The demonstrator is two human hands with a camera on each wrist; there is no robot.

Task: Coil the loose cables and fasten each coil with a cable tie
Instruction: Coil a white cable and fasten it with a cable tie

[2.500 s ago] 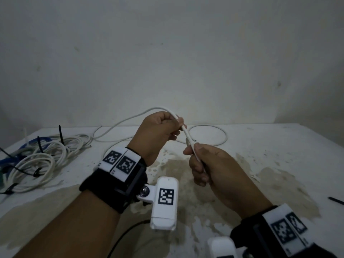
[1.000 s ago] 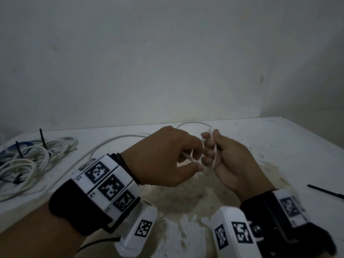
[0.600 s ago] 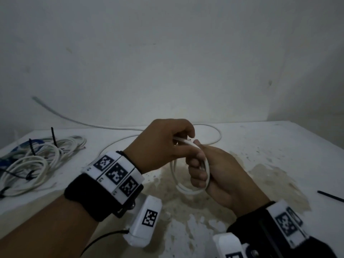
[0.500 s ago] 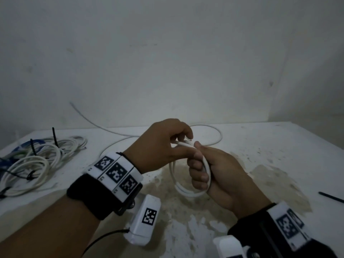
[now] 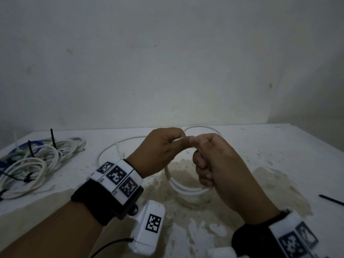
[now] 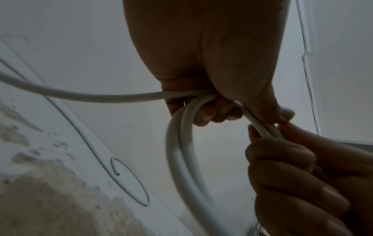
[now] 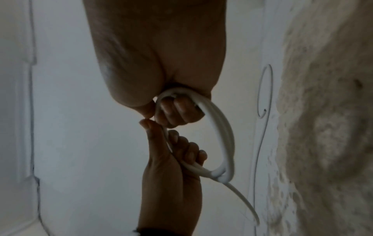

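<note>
Both hands are raised just above the stained white table (image 5: 260,146), thumbs nearly touching. The right hand (image 5: 217,164) is curled into a fist around a small coil of white cable (image 5: 178,187), whose loops hang below the knuckles; the left hand (image 5: 162,151) pinches the same cable between thumb and fingers where it feeds into the coil. The loose remainder of the cable trails back behind the hands in a wide curve across the tabletop. To the far left lies a heap of coiled cables (image 5: 37,161), white and blue, with black cable ties (image 5: 53,138) sticking up from them. A single black tie (image 5: 331,200) lies apart near the right edge.
</note>
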